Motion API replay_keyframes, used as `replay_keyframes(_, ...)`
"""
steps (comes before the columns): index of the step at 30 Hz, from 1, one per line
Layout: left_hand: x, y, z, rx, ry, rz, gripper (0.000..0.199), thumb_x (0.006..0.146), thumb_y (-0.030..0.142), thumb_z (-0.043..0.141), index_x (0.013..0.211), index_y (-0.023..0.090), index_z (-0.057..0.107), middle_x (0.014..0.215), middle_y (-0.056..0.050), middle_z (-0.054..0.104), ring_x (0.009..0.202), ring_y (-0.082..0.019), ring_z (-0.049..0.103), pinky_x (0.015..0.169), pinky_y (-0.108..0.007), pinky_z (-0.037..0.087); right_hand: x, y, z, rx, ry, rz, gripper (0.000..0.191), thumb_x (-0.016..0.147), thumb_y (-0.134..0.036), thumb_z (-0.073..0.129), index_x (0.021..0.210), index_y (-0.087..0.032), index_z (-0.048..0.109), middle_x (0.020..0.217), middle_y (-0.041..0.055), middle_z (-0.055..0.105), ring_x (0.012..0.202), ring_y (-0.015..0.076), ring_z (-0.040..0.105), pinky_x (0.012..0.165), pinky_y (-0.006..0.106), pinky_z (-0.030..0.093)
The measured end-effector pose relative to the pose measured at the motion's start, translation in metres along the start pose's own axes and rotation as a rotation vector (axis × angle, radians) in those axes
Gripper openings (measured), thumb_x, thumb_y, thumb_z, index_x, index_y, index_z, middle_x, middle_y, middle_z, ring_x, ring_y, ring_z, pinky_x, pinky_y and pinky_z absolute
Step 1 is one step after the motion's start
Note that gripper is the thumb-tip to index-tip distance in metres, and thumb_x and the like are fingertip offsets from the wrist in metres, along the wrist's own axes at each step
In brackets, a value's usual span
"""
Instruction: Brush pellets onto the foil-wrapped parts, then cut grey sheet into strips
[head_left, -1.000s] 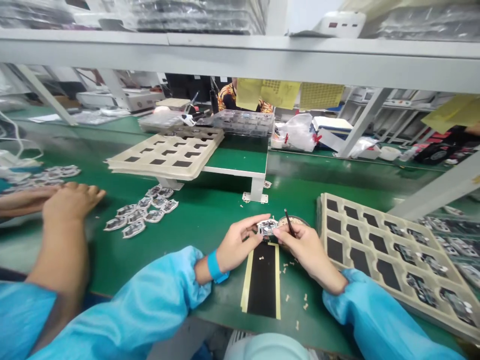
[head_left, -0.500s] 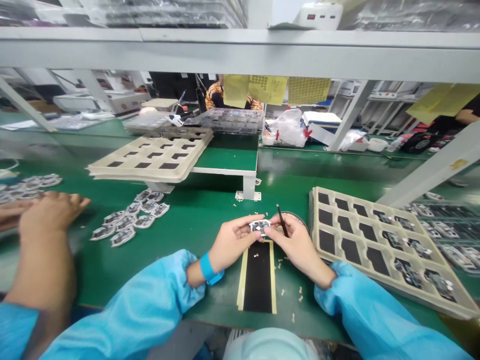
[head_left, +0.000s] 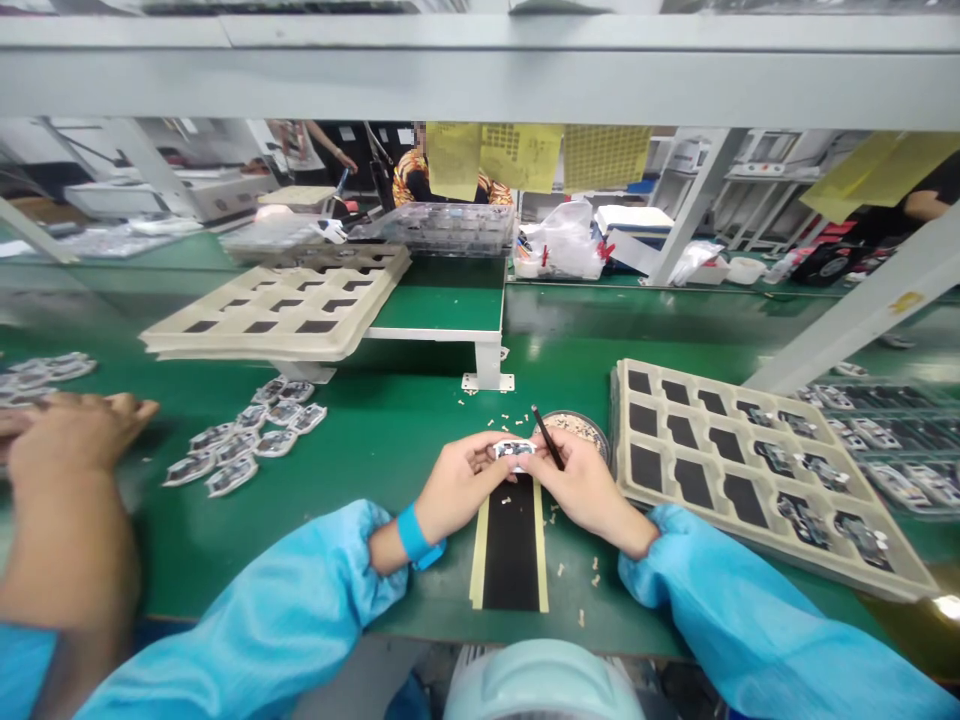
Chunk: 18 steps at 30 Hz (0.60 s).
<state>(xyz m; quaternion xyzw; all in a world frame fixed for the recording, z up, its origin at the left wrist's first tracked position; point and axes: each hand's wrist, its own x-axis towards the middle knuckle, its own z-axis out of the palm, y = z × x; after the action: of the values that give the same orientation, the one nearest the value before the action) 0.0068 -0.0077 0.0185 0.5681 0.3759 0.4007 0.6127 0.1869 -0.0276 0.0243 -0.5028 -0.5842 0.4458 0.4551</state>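
Observation:
Between my two hands is a small white-framed electronic part [head_left: 513, 452], held just above the far end of a black mat strip [head_left: 513, 560] edged with yellow tape. My left hand [head_left: 465, 475] pinches it from the left with thumb and fingers. My right hand [head_left: 583, 482] grips its right side with the thumb and also keeps a thin black pen-like tool [head_left: 547, 438] between the fingers, tilted up to the left. Just behind my right hand stands a round dish [head_left: 576, 428] of tiny beige pieces, partly hidden. Similar tiny pieces [head_left: 582, 617] lie scattered around the mat.
A cream tray [head_left: 694, 480], partly filled with parts, sits at right. A pile of white-framed parts [head_left: 232, 445] lies left. Another cream tray [head_left: 300, 300] rests on a raised green stand [head_left: 442, 300]. A co-worker's hand [head_left: 75, 430] is at far left. A shelf beam [head_left: 480, 85] crosses overhead.
The view has shifted slightly, and more of the round dish shows behind my right hand. Both hands keep hold of the part, and the black tool leans further left.

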Motion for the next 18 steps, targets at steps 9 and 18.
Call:
replay_keyframes(9, 0.0, 0.001, -0.004, 0.463, 0.093, 0.251, 0.018, 0.087, 0.021, 0.069, 0.103, 0.019, 0.076, 0.09, -0.004, 0.072, 0.075, -0.015, 0.061, 0.069, -0.027, 0.049, 0.004, -0.003, -0.014, -0.263, 0.018, -0.2, 0.02, 0.087, -0.035, 0.073, 0.099, -0.02, 0.07, 0.094, 0.0037, 0.069, 0.091, 0.0213, 0.065, 0.083, 0.034, 0.049)
replay_keyframes(18, -0.001, 0.003, -0.003, 0.65, 0.067, 0.354, 0.022, 0.089, 0.016, 0.061, 0.106, 0.021, 0.074, 0.082, -0.001, 0.064, 0.073, -0.013, 0.054, 0.067, -0.025, 0.044, 0.009, 0.012, -0.022, -0.43, -0.021, -0.656, 0.01, 0.092, -0.026, 0.07, 0.101, -0.021, 0.071, 0.094, 0.0058, 0.067, 0.09, 0.02, 0.065, 0.081, 0.034, 0.053)
